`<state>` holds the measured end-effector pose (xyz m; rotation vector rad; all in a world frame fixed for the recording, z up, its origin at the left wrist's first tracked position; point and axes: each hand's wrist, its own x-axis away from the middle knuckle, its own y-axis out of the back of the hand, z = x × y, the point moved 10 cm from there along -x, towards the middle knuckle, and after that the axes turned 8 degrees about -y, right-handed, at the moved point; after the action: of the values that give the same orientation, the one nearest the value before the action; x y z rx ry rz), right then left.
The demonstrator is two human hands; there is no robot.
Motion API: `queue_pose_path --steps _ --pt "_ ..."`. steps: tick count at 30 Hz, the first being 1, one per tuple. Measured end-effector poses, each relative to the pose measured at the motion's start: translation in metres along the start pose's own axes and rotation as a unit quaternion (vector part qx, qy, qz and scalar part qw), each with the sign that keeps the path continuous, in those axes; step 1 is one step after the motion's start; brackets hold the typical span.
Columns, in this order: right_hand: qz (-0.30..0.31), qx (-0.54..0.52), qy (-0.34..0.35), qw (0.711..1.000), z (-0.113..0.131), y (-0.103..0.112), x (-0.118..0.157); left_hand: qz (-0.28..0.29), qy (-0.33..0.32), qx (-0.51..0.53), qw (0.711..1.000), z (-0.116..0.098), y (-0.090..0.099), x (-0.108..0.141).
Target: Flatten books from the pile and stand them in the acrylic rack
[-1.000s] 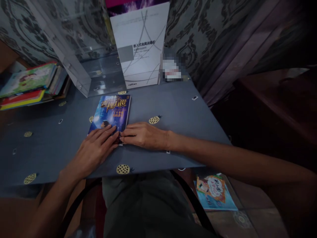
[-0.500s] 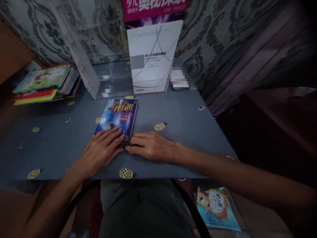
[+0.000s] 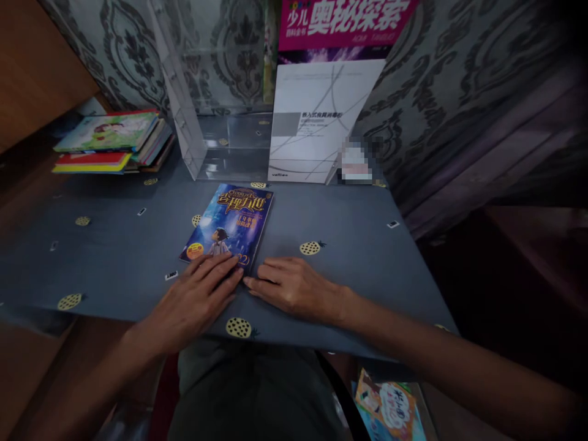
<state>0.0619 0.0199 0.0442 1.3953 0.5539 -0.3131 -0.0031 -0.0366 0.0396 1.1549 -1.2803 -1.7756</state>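
A blue paperback book (image 3: 229, 223) with gold title characters and a cartoon figure lies closed and slightly slanted on the tablecloth. Across its lower edge rests my left hand (image 3: 202, 294), palm down, fingers stretched and covering the bottom of the cover. My right hand (image 3: 294, 288) sits by the lower right corner of the book, its fingers curled in and its index fingertip and thumb close to that corner. Whether anything is between those fingers is hidden.
Behind the book stands a clear acrylic rack (image 3: 186, 122) holding a white booklet (image 3: 316, 135) and a magenta-topped book (image 3: 344, 24). A stack of books (image 3: 114, 138) lies at the back left. Below the table's right front edge is another colourful book (image 3: 390, 407).
My view has shifted, so things appear further right. My left hand covers less of the cover, lower down, and a yellow badge now shows. My right hand is slightly further from the book's edge.
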Motion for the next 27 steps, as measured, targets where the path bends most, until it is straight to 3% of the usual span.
queue_pose_path --steps 9,13,20,27 --pt "-0.018 -0.017 -0.014 1.000 -0.001 0.003 -0.004 -0.046 0.080 0.026 0.995 -0.007 0.001 0.006" --pt "-0.045 -0.020 -0.048 0.998 -0.009 0.007 -0.005 -0.055 0.084 0.022 0.995 -0.008 0.002 0.009" --pt "-0.012 -0.006 -0.133 0.991 -0.027 0.000 -0.003 -0.063 0.077 0.006 0.995 -0.012 0.002 0.009" --pt "-0.021 -0.002 -0.144 0.989 -0.028 0.001 -0.006 -0.050 0.085 -0.017 0.995 -0.013 -0.002 0.008"
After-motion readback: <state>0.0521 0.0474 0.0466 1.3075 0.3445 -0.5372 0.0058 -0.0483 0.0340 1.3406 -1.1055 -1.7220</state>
